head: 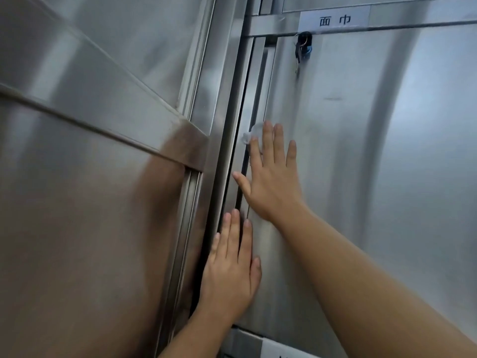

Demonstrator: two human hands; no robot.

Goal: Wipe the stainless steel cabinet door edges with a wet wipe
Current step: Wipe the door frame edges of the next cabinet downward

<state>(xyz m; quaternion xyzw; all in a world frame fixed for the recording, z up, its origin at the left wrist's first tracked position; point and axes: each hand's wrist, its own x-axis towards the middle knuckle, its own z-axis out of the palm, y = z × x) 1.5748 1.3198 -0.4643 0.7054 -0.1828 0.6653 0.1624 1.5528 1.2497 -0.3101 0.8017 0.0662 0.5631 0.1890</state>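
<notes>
Our right hand [271, 182] presses a crumpled, translucent wet wipe [248, 136] under straight, slightly spread fingers [268, 143] onto the brushed-steel cabinet door [361, 164], at its left edge. Our left hand [232, 275] lies flat lower down, fingers together.

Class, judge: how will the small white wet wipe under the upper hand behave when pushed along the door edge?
Probably floppy: the small white wet wipe bunches in folds beside the right hand. Likely light, since flat fingers alone pin it. It may slide easily on the smooth stainless steel door.
</notes>
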